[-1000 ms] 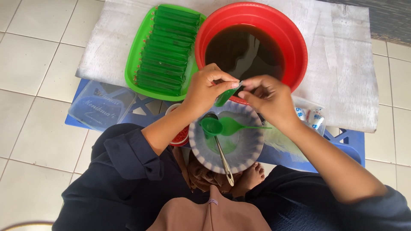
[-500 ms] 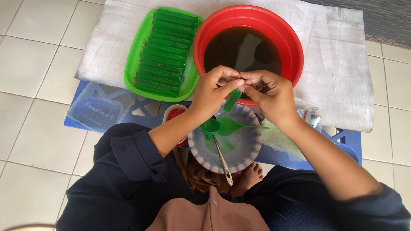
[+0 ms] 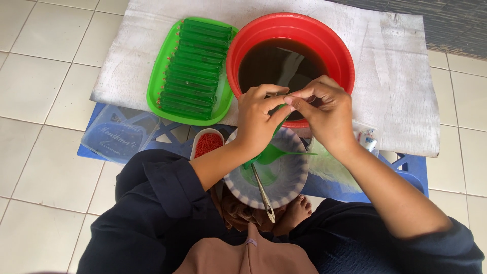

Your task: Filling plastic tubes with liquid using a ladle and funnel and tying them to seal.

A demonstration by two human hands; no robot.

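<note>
I am watching from the head camera as both hands are working close together above the near rim of the red basin (image 3: 336,44). The left hand (image 3: 259,117) and the right hand (image 3: 324,112) are meeting at the fingertips, pinched on a small green packet (image 3: 280,121), which is mostly hidden behind the left fingers; I cannot tell how it is folded. The packet is hanging over the gap between the basin and the round grey-white plate (image 3: 294,175) just below it.

The basin is holding dark brown liquid. On the plate a green funnel (image 3: 274,153) is lying on its side, and a metal spoon (image 3: 263,192) is resting across the plate with its handle pointing toward me. Left of the plate a small white tub of red bits (image 3: 207,144) is sitting. Farther left, beside the basin, a green tray (image 3: 161,76) is carrying a neat row of filled green tubes (image 3: 195,66). Basin and tray are both standing on a white cloth (image 3: 395,76) spread over the tiled floor (image 3: 35,76).
</note>
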